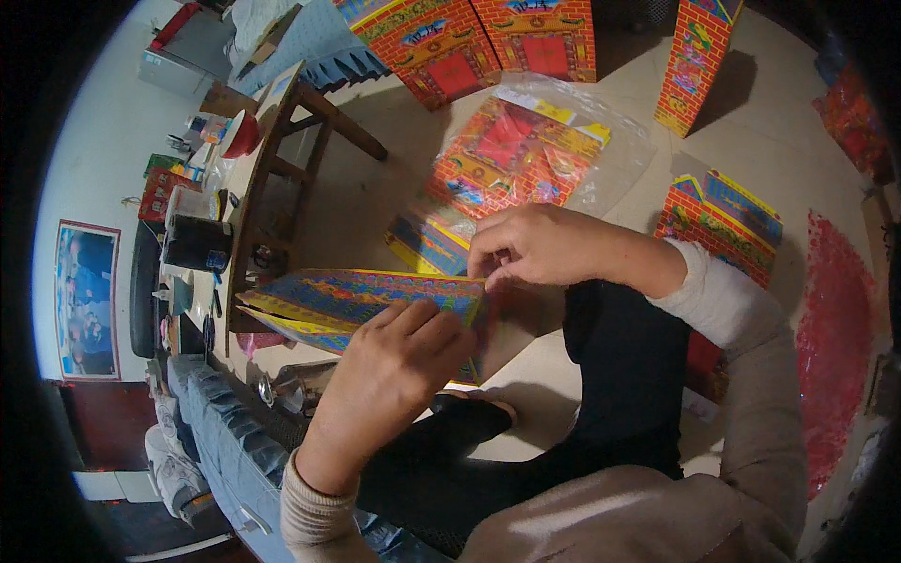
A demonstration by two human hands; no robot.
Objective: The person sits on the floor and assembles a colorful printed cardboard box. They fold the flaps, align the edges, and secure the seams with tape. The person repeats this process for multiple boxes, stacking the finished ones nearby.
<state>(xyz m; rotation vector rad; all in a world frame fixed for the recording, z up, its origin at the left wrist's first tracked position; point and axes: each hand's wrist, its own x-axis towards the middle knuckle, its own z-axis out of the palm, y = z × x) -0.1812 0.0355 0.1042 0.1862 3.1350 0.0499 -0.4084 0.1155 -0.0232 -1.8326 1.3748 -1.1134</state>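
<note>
- Head view: the left hand is rising from the lower edge on a forearm in a pale sleeve, its back turned to the camera and its wrist slightly bent.
- Its fingers are curling closely inward over the printed card; their tips are hiding from sight, so whether they are gripping it cannot be told.
- From the right side, the right hand is pointing leftward, forearm angling across above the dark-trousered knee.
- Its thumb and forefinger are pinching together at the card's upper right corner, while the other fingers are folding toward the palm.
- Between both hands and out to the left, the printed card, blue with yellow edges, is hanging above the floor, its layers parting at the left end.
- Beyond the right hand, a clear plastic bag is lying on the floor around red brick-patterned card sheets.
- Left of them, a wooden table is carrying a red bowl and a black pot.
- Farthest ahead, brick-patterned boxes are standing side by side, and a narrow brick-patterned box is standing apart on their right.
</note>
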